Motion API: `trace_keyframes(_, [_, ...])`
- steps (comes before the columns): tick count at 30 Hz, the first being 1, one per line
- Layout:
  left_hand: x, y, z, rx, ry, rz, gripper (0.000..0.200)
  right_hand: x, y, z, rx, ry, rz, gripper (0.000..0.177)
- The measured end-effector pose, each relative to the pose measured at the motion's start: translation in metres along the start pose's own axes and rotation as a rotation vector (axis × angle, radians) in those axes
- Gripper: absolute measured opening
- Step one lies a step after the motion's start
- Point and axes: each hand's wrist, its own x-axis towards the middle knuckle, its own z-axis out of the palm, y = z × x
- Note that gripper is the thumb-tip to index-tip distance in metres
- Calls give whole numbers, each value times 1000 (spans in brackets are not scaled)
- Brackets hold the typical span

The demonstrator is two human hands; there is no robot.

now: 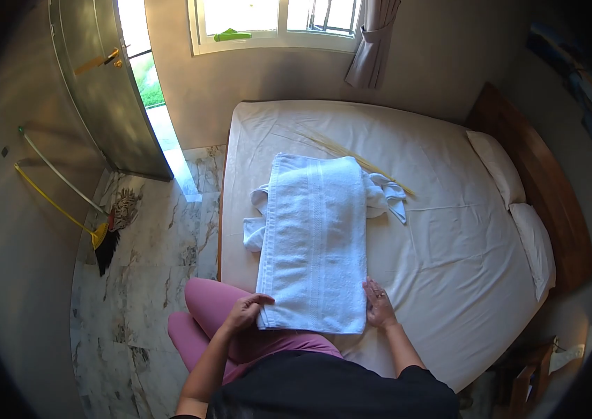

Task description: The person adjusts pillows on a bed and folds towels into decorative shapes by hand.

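Observation:
A white towel (317,244) lies folded into a long rectangle on the bed, its near end against my lap. My left hand (243,311) is closed on the towel's near left edge, thumb and fingers at the border. Along the near right edge, my right hand (379,305) rests with its fingers stretched out, touching the towel's side. Other white cloth pokes out from beneath: a crumpled piece (388,197) at the far right and a folded piece (254,234) at the left. What lies under the towel is hidden.
The bed (442,272) has a cream sheet, with thin straw-coloured sticks (352,155) beyond the towel. Two pillows (497,167) sit by the wooden headboard (544,188). A broom (104,241) and mop (123,209) lean at the left wall near a partly open door (104,84).

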Motion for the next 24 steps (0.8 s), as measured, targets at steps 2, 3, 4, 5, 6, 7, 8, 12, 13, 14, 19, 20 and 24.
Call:
trace_keyframes(2, [1,-2,-4,-58,-45,106,32,3,-13,-3,-90,-81,-26,60])
trace_keyframes(3, [0,-4,-2,-26,-24,150,31,4,-14,-1,-39,-121,-4,61])
trace_keyframes(4, [-1,-5,1,9,-1,195,31,6,-14,1,-48,-115,-20,60])
trace_keyframes(5, [-1,-5,2,45,21,239,30,9,-13,3,-55,-107,-35,58])
trace_keyframes(6, [-1,0,2,232,48,306,29,12,-14,4,-62,-100,-51,56])
trace_keyframes(7, [0,5,1,419,75,370,27,13,-14,3,-86,-87,-61,53])
trace_keyframes(8, [2,11,0,606,101,433,26,15,-14,1,-112,-74,-70,49])
trace_keyframes(12, [4,26,-2,757,236,653,21,26,-22,-20,53,36,-82,36])
trace_keyframes(13, [4,32,-3,763,269,660,20,30,-27,-31,68,62,-122,34])
trace_keyframes(14, [4,38,-5,769,301,667,20,31,-28,-38,125,42,-115,34])
trace_keyframes(19, [-8,66,-12,825,278,646,19,33,-46,-71,269,11,-100,30])
trace_keyframes(20, [-8,70,-11,791,252,653,18,34,-50,-78,288,7,-89,29])
trace_keyframes(24, [-8,82,-10,631,44,567,17,36,-52,-85,296,-47,-82,28])
